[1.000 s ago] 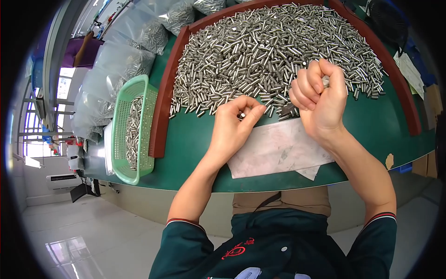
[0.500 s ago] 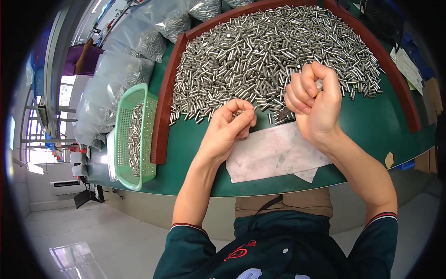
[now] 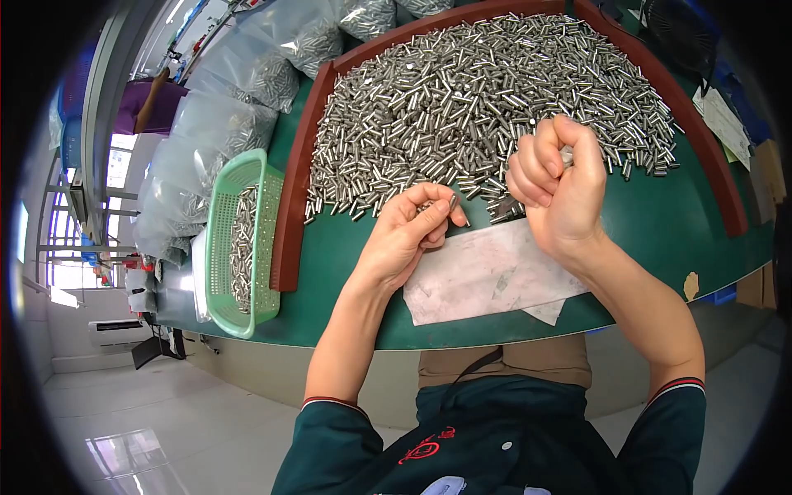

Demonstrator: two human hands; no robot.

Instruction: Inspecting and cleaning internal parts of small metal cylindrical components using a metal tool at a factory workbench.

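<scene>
Small cylindrical metal pins lie in a wide pile [image 3: 462, 99] on the green table. At the pile's near edge, my left hand [image 3: 412, 224] is closed, with a metal pin [image 3: 453, 201] pinched between thumb and forefinger. Its other fingers curl in, and whatever lies under them is hidden. Another pin shows just beside those fingertips. My right hand [image 3: 561, 181] is raised in a closed fist over the near right part of the pile. A small pale bit peeks out at its curled forefinger, too little to name. Below both hands lies a stained whitish cloth [image 3: 487, 276].
A dark red raised border [image 3: 299, 181] surrounds the pile on the left, back and right. Left of it stands a green plastic basket [image 3: 268, 239] holding pins. Clear bags [image 3: 223, 124] of pins line the back left. A person in purple [image 3: 148, 107] is farther off.
My left hand has shifted slightly, and the pin at its fingertips now shows more plainly. The loose pin near that hand no longer lies at its earlier spot. My right fist has barely moved.
</scene>
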